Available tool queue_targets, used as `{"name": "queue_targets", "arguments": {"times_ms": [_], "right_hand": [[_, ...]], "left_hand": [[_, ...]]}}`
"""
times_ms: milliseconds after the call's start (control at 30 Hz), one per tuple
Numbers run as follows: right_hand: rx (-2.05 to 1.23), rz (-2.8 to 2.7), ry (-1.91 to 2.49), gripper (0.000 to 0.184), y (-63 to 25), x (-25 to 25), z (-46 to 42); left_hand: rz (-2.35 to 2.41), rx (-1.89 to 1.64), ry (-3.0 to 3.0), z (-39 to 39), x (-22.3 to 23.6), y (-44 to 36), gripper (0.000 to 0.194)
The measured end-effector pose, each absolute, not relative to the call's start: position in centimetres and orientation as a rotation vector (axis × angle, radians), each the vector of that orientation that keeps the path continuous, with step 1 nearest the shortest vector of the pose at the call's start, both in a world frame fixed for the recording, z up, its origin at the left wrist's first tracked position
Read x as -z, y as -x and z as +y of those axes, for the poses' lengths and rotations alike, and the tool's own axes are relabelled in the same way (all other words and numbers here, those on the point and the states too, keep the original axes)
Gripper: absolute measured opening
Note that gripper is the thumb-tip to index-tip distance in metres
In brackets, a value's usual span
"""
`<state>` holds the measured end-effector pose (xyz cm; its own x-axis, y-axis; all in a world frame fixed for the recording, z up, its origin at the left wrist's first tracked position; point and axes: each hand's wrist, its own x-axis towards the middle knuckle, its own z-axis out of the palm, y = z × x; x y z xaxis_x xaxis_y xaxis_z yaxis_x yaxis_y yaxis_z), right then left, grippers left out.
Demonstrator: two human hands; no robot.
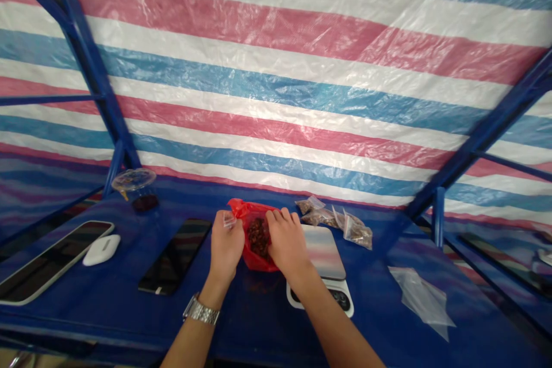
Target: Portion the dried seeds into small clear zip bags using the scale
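A red plastic bag (251, 215) holding dark reddish-brown dried pieces (257, 236) lies open on the blue table (254, 322). My left hand (226, 246), with a metal watch on the wrist, sits at the bag's left side and pinches a small clear plastic bag (229, 219). My right hand (286, 241) reaches into the red bag from the right, its fingers curled over the dried pieces. What the fingertips hold is hidden.
A small white scale (324, 264) sits right of the red bag. Behind it lie several small filled clear bags (340, 222). Empty clear bags (421, 298) lie at right. At left are a dark phone (175, 256), a white case (101, 249), a tablet (47, 261) and a clear lidded cup (134, 184).
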<state>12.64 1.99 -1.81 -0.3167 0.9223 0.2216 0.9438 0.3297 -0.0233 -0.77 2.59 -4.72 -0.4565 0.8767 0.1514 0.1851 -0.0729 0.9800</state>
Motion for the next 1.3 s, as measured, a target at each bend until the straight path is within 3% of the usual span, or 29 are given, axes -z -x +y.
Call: {"name": "queue_targets", "arguments": {"times_ms": [267,367,533,933,1300], "right_hand": [[0.198,-2.239,1.735,0.041,-14.9,1.2,1.9],[0.080,-2.165,1.608,0.042,-14.3,0.8,1.9],[-0.152,-2.191,1.437,0.027,-12.2,1.8,1.5],[0.002,-2.313,1.698,0.053,-13.9,2.6,1.5],[-0.100,-2.212,1.650,0.041,-13.4,2.7,1.3]], "left_hand": [[1.477,-1.712,-1.209,2.4,4.0,0.6,0.007],[1.456,-1.749,-1.280,2.4,4.3,0.5,0.009],[1.494,-1.812,-1.306,2.2,4.6,-0.1,0.011],[1.615,-1.807,-1.257,2.4,5.8,0.0,0.003],[1.479,-1.687,-1.172,2.7,6.1,-0.2,0.019]]}}
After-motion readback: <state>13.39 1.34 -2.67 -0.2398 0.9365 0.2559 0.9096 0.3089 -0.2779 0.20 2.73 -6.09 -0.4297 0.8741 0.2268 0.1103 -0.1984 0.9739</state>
